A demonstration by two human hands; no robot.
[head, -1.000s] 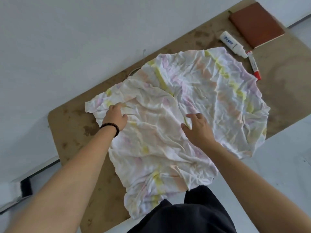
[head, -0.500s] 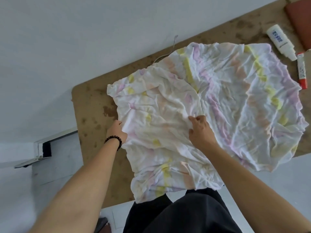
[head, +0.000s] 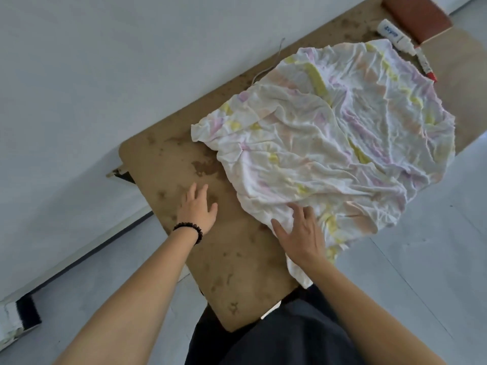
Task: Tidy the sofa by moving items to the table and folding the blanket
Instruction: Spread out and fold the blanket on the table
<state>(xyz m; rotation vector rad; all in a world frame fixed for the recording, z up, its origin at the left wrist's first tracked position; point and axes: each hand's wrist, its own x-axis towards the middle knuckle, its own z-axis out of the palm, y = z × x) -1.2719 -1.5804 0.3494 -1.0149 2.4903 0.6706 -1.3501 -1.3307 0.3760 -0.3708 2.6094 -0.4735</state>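
A crumpled white blanket with pastel yellow, pink and purple marks lies spread on the brown table, its near corner hanging over the table's right edge. My left hand, with a dark bead bracelet at the wrist, is open with fingers spread over bare tabletop, left of the blanket and apart from it. My right hand lies flat with straight fingers on the blanket's near edge.
At the table's far end lie a reddish-brown notebook, a white bottle and a red-capped marker. A thin white cord pokes out beyond the blanket. A pale wall runs along the left; my dark trousers show below.
My left hand has let go of the blanket's left edge and moved onto bare table. My right hand slid back to the blanket's near edge and flattened. The view shifted left.
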